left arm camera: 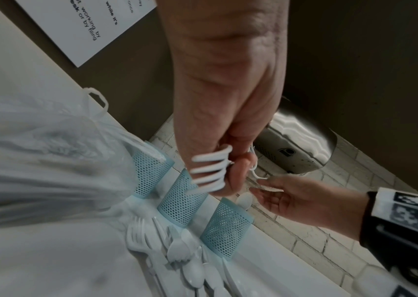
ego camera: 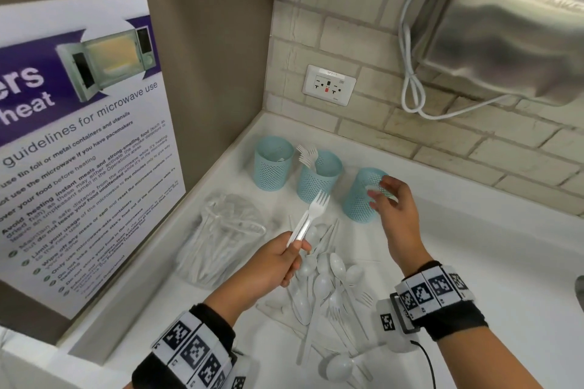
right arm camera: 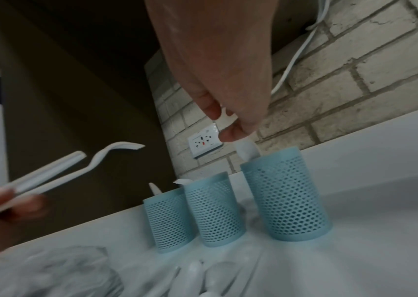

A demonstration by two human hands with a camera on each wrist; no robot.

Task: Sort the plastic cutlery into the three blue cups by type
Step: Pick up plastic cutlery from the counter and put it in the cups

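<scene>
Three blue mesh cups stand in a row near the counter's back corner: left cup (ego camera: 273,163), middle cup (ego camera: 319,175) with forks (ego camera: 308,155) sticking out, right cup (ego camera: 363,196). My left hand (ego camera: 300,246) grips a white fork (ego camera: 316,208) together with a second straight white piece (right arm camera: 50,170), raised in front of the middle cup. My right hand (ego camera: 384,196) hovers over the right cup with fingers loosely spread. A white spoon end (right arm camera: 247,150) pokes out of that cup just under the fingertips. Loose spoons and forks (ego camera: 322,284) lie piled below my hands.
A clear plastic bag (ego camera: 221,237) of more cutlery lies left of the pile. A microwave poster (ego camera: 79,136) leans on the left wall. On the brick wall behind are a socket (ego camera: 328,85), a steel hand dryer (ego camera: 505,25) and its white cord (ego camera: 410,73).
</scene>
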